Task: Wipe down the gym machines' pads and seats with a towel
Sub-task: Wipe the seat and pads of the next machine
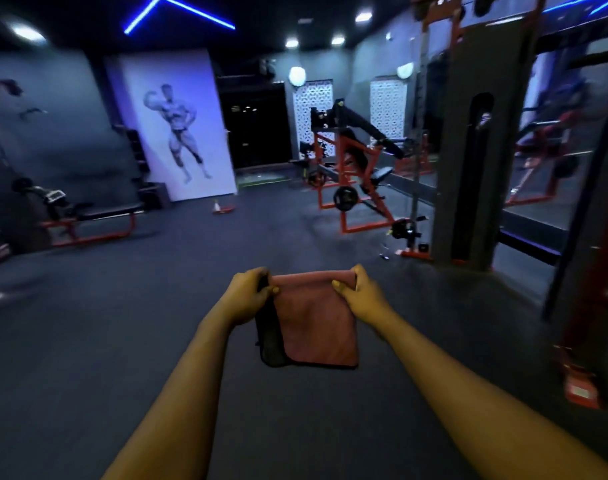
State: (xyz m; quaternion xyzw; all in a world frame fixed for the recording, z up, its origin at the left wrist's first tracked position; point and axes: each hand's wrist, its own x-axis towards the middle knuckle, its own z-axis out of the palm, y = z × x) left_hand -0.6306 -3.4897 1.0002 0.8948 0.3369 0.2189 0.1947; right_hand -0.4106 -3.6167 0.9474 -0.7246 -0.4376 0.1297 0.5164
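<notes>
At far left sits a low red-framed machine (91, 237) with a long black pad (112, 211), a tall poster (178, 126) on the wall beside it. Mid-view, the left hand (250, 292) pinches the top left corner of a folded reddish towel (316, 323) hanging in the air above the floor (122, 341), and the right hand (359, 296) grips its top right corner, fingers (360, 271) of both curled round the rolled edge. Farther right stand a red plate-loaded machine (351, 168) and a grey column (479, 150).
</notes>
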